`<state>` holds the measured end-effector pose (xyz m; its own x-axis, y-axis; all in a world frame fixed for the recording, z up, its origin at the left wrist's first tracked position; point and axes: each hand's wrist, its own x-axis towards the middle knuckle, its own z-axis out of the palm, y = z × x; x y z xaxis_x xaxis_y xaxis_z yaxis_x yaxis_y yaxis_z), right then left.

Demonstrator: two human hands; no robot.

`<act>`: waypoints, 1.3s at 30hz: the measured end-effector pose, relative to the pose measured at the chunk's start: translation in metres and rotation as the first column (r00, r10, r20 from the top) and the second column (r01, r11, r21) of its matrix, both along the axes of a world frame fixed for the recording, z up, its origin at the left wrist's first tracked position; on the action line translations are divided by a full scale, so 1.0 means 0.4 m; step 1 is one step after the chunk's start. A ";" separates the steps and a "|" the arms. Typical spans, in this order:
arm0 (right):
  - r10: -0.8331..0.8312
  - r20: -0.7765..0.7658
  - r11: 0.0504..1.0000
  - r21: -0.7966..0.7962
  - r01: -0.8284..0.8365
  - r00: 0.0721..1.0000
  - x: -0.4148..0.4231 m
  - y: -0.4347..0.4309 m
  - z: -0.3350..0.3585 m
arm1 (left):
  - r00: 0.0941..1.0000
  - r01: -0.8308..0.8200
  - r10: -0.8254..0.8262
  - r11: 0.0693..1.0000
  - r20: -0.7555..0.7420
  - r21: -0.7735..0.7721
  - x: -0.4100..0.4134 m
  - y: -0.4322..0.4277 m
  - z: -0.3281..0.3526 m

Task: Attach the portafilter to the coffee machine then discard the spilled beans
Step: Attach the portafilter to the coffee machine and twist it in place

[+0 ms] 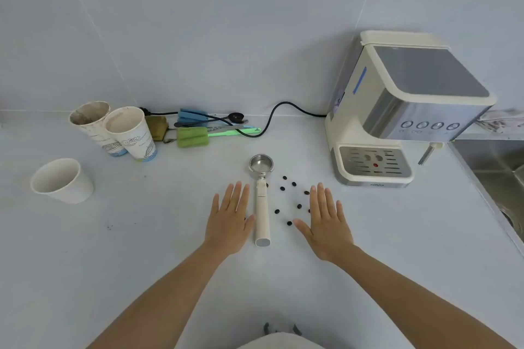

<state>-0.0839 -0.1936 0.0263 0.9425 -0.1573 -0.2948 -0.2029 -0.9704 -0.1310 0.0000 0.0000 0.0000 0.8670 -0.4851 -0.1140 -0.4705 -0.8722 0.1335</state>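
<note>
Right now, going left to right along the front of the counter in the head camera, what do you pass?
Plain white cup → left hand → portafilter → spilled beans → right hand → coffee machine.

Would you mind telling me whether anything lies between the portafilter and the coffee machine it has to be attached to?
Only the spilled beans lie on the counter between the portafilter and the coffee machine. They are flat and low, so lifting the portafilter over them should clear them. Nothing taller stands in that gap.
</note>
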 end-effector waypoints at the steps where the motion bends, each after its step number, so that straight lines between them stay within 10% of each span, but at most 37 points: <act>1: -0.031 0.008 0.999 0.012 0.031 0.999 0.000 0.002 -0.004 | 1.000 0.008 -0.007 1.000 0.019 -0.022 0.007 0.000 -0.017; 39: -0.104 -0.156 0.992 0.048 0.113 0.982 0.011 0.000 -0.101 | 0.932 -0.245 0.259 0.966 -0.254 0.084 0.027 -0.154 -0.017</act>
<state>-0.0794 -0.1937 -0.0139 0.8639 -0.2354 -0.4452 -0.3286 -0.9334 -0.1442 0.0106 -0.0615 -0.0069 0.8965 -0.2425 -0.3709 -0.1890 -0.9663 0.1749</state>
